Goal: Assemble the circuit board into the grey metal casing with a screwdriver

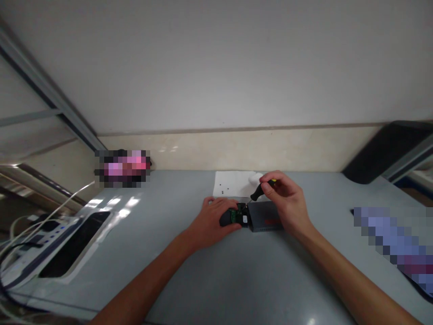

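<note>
My left hand is closed around a small dark device with a green circuit board laid bare, steadying it on the grey table. The device has a rounded dark end and a small white label. Between the fingers of my right hand is a screwdriver with a black handle and some yellow at its top. It tilts down to the left, its tip at the device's upper right corner; exact contact is too small to tell. A dark grey box with red marking lies beside the device, partly under my right hand.
Behind my hands, a white sheet carries several tiny dark pieces and a pale round object. At left lie a black-screened phone-like slab, a power strip and cables. Blurred-out items sit at both sides. A black panel leans at right.
</note>
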The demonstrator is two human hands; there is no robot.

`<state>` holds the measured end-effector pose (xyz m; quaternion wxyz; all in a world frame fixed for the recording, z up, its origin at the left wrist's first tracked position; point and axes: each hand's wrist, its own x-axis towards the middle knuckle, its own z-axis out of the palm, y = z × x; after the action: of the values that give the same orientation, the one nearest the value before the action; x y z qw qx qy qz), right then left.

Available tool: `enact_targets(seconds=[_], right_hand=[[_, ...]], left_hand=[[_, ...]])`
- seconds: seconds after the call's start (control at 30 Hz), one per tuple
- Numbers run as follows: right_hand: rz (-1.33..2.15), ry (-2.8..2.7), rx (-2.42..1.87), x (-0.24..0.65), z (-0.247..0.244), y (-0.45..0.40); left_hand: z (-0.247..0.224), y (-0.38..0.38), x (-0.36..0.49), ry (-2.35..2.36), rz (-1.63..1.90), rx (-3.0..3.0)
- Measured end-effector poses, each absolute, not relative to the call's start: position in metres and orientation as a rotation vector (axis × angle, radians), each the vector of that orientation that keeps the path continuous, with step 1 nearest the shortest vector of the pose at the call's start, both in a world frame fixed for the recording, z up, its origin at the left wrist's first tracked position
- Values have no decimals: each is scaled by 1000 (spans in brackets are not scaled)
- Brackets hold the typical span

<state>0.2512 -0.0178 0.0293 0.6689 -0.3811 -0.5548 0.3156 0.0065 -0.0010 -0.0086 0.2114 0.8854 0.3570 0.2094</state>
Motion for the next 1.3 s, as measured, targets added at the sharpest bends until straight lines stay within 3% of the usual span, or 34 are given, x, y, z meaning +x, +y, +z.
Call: enact_targets(seconds=[1.3], right_hand=[[858, -1131, -814, 252, 19, -16]], left_hand=[[-12, -1, 4, 948, 639, 2505]])
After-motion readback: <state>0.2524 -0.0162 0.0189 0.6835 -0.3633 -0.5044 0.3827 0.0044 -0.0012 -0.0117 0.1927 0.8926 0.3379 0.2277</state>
